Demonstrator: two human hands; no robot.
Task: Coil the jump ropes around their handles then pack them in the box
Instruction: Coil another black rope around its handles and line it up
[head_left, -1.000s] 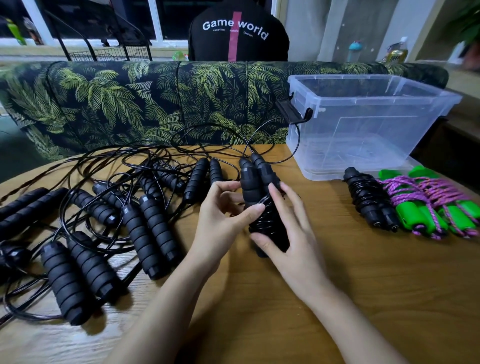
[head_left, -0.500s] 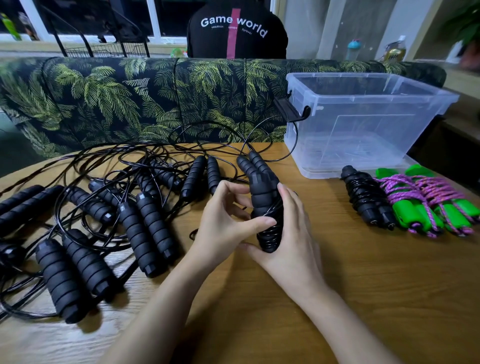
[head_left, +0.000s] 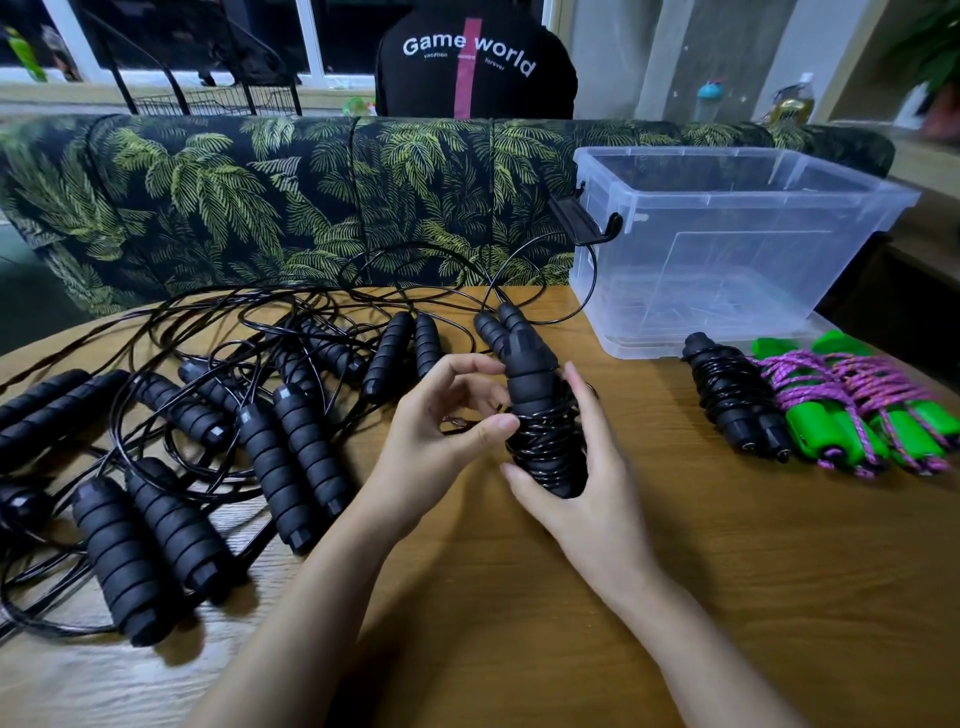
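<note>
Black foam handles of one jump rope (head_left: 530, 379) are standing paired and nearly upright at the middle of the wooden table (head_left: 675, 571), their tips tilting toward 11 o'clock, with glossy black cord coiling round their lower half. The right hand (head_left: 587, 499) is coming in from 5 o'clock and gripping this bundle: the palm is cupping its right side, the thumb is curling under the bottom end, and the index finger is lying straight up along the coil. The left hand (head_left: 431, 431) is reaching in from 7 o'clock with its wrist bent and its fingers arching in a C; the thumb tip is touching the coil's left side and the index fingertip is nearing the foam above it, though whether it is pinching any cord I cannot tell.

At 9 o'clock, uncoiled black ropes (head_left: 291, 452) are sprawling in a tangle of cord and handles. At 3 o'clock, a coiled black rope (head_left: 732, 400) is lying just beside two green-handled ropes (head_left: 852, 426) wrapped in purple cord. At 1 o'clock, the clear plastic box (head_left: 727, 249) is sitting open on the table. A palm-print sofa (head_left: 260, 208) is running along 12 o'clock.
</note>
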